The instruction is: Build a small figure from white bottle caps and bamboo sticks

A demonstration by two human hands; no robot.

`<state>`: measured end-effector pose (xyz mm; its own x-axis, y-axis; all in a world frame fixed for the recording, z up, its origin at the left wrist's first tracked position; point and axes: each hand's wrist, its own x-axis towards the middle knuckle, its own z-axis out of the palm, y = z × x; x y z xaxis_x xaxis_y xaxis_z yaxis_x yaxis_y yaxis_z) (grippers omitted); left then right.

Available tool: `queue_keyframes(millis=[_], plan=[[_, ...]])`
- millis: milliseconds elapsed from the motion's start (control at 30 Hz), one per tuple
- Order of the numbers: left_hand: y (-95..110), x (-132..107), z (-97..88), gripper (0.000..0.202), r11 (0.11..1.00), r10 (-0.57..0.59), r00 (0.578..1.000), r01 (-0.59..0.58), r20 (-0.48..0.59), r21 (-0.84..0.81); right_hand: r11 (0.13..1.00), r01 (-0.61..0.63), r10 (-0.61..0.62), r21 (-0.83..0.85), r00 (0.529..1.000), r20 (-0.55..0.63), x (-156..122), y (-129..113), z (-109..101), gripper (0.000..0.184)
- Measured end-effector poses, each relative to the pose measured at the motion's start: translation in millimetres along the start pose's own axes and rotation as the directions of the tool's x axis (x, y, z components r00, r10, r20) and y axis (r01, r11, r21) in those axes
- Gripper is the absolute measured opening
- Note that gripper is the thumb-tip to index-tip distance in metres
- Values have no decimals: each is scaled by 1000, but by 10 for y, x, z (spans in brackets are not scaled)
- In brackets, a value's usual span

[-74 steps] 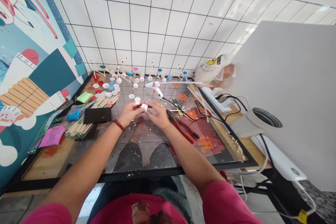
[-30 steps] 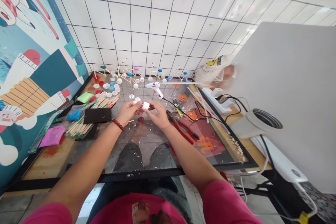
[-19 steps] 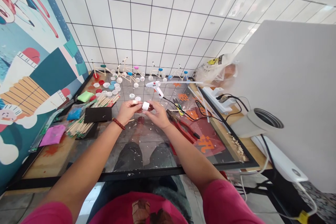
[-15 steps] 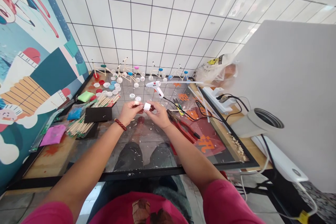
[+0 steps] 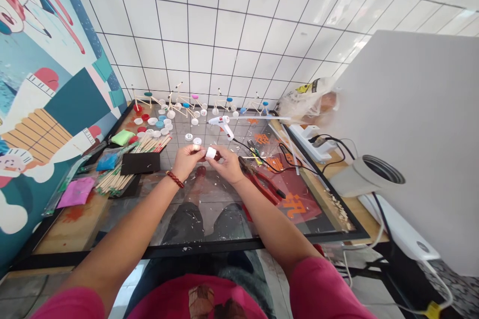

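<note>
Above the middle of the glass-topped table, my left hand (image 5: 186,162) and my right hand (image 5: 229,165) meet at a small white bottle cap (image 5: 211,152). My right thumb and fingers pinch it from the right. The closed left fingertips press at its left edge, and a pale band shows at a left finger. Whatever lies between the fingertips is partly hidden. Just beyond my left hand lie a white cap (image 5: 188,137) and another close beside it. A white hot glue gun (image 5: 223,125) rests beyond my right hand.
Stick figures with caps (image 5: 186,105) stand along the tiled wall. Loose caps (image 5: 152,121), matchsticks (image 5: 149,143), a black box (image 5: 140,163) and clay packets lie left. Red-handled pliers (image 5: 264,184), the glue gun's cord and a power strip (image 5: 312,142) are right.
Both hands and the cap have shifted very slightly, with the cap turned a little between the fingers. Everything on the table stays where it was.
</note>
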<state>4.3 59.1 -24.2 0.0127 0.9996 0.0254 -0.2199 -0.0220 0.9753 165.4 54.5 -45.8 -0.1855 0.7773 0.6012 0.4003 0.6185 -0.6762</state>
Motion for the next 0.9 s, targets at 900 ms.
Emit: queue_keyframes(millis=[900], plan=[[42, -34, -51, 48, 994, -88, 977, 100, 193, -53, 988, 139, -140, -70, 990, -17, 4, 62, -24, 29]])
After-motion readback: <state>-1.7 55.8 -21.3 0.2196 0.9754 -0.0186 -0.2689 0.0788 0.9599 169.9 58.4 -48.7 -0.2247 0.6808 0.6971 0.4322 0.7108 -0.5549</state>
